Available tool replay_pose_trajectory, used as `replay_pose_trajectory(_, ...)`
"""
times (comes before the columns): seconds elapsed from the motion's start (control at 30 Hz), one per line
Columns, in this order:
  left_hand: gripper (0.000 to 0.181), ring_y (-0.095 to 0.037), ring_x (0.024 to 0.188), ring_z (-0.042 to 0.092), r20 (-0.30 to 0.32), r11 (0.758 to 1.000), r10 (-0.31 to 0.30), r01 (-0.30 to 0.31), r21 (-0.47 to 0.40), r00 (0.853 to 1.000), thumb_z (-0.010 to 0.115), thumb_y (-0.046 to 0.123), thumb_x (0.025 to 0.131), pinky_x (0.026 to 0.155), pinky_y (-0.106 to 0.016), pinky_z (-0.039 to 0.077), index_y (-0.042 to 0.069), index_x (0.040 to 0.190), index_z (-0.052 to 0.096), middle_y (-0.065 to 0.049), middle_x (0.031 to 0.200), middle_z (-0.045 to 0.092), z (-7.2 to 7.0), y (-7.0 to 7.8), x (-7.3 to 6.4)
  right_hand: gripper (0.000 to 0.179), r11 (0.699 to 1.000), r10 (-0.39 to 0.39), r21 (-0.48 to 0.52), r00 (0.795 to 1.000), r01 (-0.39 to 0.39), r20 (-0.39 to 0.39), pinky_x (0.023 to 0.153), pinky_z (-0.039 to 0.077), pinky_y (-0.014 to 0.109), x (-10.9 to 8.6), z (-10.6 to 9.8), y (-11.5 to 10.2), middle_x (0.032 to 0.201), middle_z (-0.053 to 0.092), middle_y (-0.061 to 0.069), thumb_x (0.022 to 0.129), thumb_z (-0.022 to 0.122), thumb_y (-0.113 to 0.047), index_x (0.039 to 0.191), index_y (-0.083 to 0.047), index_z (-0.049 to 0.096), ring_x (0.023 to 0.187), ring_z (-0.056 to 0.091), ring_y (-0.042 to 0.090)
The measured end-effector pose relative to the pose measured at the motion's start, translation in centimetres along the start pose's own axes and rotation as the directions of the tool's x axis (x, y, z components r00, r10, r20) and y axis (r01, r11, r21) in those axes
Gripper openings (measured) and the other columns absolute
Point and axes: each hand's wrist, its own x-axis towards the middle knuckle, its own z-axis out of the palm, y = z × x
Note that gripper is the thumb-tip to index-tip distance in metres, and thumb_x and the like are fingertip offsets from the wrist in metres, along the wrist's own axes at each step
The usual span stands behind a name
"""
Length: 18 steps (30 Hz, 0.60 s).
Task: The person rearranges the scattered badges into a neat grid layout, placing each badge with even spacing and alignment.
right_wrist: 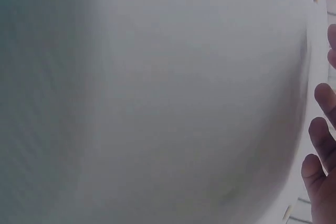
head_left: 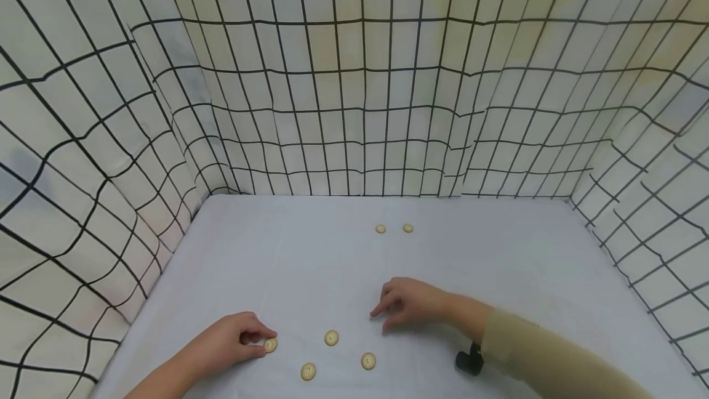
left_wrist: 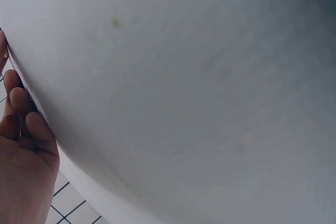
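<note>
My left hand [head_left: 229,342] pinches a pale yellow round button [head_left: 270,345] between thumb and fingertips, low over the table at the front left. In the left wrist view the left hand [left_wrist: 29,145] shows curled fingers, and the button is hidden there. To its right lie three similar buttons: one front [head_left: 308,371], one farther back [head_left: 331,338] and one to the right [head_left: 368,361]. Behind that last one, my right hand [head_left: 412,302] hovers with loosely bent fingers and thumb apart, holding nothing. Spread fingers [right_wrist: 322,129] show at the right wrist view's edge.
Two more buttons, a left one [head_left: 380,228] and a right one [head_left: 408,228], lie side by side toward the back of the white table [head_left: 266,251]. White walls with a black grid [head_left: 343,91] enclose the back and both sides. A black device [head_left: 469,360] hangs under the right sleeve.
</note>
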Motion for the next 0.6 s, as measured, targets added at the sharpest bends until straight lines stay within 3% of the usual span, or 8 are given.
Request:
replay_pose_trajectory(0.2,0.027,-0.004,0.071,0.044,0.0,1.0,-0.009,0.009,-0.003,1.0,0.082,0.029,0.08,0.06,-0.024,0.039,0.021,0.106,0.078,0.006,0.08,0.053,0.0,0.0,0.0,0.03,0.993,-0.111,-0.024,0.99,0.113,0.092,0.077,0.04,0.015,0.0,1.2,-1.6,0.093,0.058,-0.02,0.083,0.081,-0.036,0.112,-0.031,0.077,0.085,0.047,-0.004)
replay_pose_trajectory(0.33,0.027,-0.004,0.071,0.045,0.002,1.0,-0.01,0.01,0.006,1.0,0.082,0.031,0.081,0.06,-0.024,0.039,0.022,0.106,0.078,0.007,0.081,0.054,0.0,-0.1,0.2,0.031,0.976,-0.192,-0.081,0.975,0.201,0.109,0.074,0.038,0.012,0.3,2.0,-2.1,0.092,0.057,-0.021,0.082,0.08,-0.041,0.112,-0.034,0.077,0.083,0.046,-0.006)
replay_pose_trajectory(0.6,0.028,-0.004,0.072,0.045,0.007,1.0,0.008,-0.008,-0.002,1.0,0.081,0.032,0.082,0.061,-0.024,0.039,0.022,0.107,0.077,0.007,0.082,0.054,0.0,-0.2,0.1,0.028,0.96,-0.221,-0.14,0.965,0.24,0.138,0.074,0.036,0.013,0.7,2.6,-2.3,0.092,0.055,-0.022,0.084,0.078,-0.042,0.112,-0.038,0.076,0.082,0.044,-0.005)
